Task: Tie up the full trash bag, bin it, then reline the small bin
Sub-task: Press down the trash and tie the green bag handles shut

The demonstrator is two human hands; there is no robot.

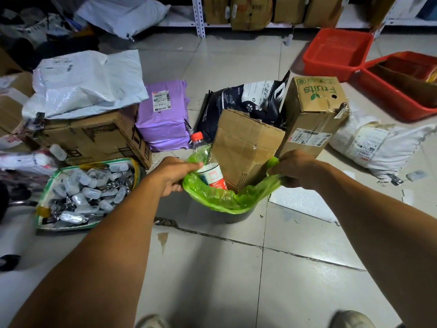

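Trash bag (222,197), green and stuffed with a cardboard box (243,147) and a bottle (208,166), sits in our small bin (234,217) on the floor; our left hand (173,175) and right hand (295,168) pinch its rim.

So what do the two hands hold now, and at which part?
Both hold the green trash bag by its top edge: the left hand on the left side of the rim, the right hand on the right side.
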